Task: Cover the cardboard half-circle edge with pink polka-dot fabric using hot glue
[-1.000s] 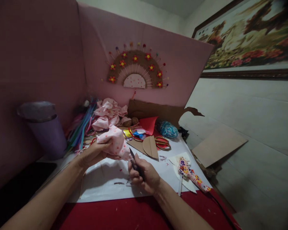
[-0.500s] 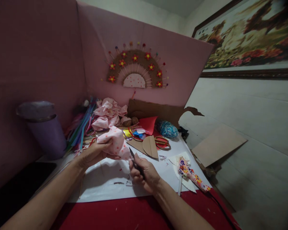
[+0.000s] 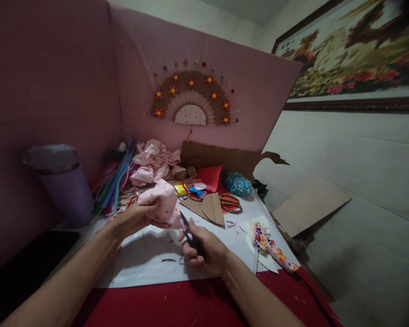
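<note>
My left hand [image 3: 136,220] pinches a piece of pale pink fabric [image 3: 162,202] with coral dots, held up above the white sheet. Dark scissors [image 3: 192,240] are gripped in my right hand [image 3: 206,250], their tip pointing up and left. The blades meet the fabric's lower right edge; how far they are apart is hard to make out. Behind my hands lie a cardboard half-disc [image 3: 211,209] and another pair of scissors with reddish-brown handles [image 3: 231,203].
A flower-patterned glue gun [image 3: 274,250] with a cord rests at the right. At the back are crumpled pink fabric [image 3: 153,159], blue yarn [image 3: 238,183] and a cardboard strip [image 3: 218,159]. A purple cup [image 3: 66,190] stands left. A decorated fan [image 3: 191,91] hangs on the pink panel.
The scissors have shifted slightly left, their blades now against the fabric's edge. My right hand has turned a little with them; my left hand stays nearly still.
</note>
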`<state>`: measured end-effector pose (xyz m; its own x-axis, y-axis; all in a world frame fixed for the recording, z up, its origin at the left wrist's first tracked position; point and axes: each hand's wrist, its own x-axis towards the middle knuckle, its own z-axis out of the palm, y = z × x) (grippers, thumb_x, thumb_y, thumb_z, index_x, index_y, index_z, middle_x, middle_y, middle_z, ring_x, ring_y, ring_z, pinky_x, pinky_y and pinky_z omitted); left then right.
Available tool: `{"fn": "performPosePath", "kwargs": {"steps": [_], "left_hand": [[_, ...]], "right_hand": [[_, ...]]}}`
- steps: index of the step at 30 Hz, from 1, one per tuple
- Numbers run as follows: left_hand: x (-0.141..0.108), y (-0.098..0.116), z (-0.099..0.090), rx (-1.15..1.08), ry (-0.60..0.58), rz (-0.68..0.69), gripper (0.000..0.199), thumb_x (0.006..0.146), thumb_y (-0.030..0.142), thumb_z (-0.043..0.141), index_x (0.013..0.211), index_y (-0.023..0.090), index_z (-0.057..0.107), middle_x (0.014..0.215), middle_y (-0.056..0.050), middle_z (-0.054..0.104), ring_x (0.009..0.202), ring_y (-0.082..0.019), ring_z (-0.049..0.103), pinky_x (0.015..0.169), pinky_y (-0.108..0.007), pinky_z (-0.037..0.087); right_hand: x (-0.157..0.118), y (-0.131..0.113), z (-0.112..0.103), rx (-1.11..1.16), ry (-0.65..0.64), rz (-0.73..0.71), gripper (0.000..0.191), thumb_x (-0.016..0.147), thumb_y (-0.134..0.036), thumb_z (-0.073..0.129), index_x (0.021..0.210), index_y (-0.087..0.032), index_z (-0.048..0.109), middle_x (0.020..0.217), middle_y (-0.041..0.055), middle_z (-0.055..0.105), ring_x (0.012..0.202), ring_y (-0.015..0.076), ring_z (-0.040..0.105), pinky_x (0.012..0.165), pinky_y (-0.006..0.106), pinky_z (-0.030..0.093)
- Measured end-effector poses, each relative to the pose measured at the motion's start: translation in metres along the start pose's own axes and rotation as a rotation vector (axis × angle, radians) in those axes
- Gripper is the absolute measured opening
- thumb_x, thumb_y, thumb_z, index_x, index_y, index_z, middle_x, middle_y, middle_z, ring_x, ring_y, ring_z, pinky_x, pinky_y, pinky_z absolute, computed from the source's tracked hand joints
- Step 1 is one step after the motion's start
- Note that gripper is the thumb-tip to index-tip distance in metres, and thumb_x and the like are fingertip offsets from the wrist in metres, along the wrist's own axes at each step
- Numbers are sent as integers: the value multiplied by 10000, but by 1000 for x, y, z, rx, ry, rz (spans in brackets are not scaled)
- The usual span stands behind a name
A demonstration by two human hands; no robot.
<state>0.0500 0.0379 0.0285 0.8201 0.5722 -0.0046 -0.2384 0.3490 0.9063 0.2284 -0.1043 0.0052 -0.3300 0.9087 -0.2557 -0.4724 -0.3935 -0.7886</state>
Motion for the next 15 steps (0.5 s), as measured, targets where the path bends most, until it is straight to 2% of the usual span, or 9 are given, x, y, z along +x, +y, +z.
{"fn": "performPosePath", "kwargs": {"steps": [6,9,15], "left_hand": [[-1,1,0,-13,26,17,318,733,145,675,1049,187,662,897,-65,701,811,-269,661,712,-444,554],[-2,1,0,-18,34,3,292,738,157,674,1030,169,664,890,-71,691,811,-263,659,709,-429,551],[-2,-3,1,6,19,-26,319,744,153,669,1063,168,666,933,-86,678,814,-259,642,706,-433,547]], "right_hand": [[-2,-6,7,68,54,43,591,940,-592,231,792,-131,570,386,-102,302,320,24,76,292,105,82],[-3,-9,9,101,90,76,638,936,-604,213,730,-117,570,379,-99,296,313,18,88,294,99,79],[-1,-6,10,149,141,98,589,930,-596,277,689,-131,545,389,-88,319,309,14,116,285,97,78]]}}
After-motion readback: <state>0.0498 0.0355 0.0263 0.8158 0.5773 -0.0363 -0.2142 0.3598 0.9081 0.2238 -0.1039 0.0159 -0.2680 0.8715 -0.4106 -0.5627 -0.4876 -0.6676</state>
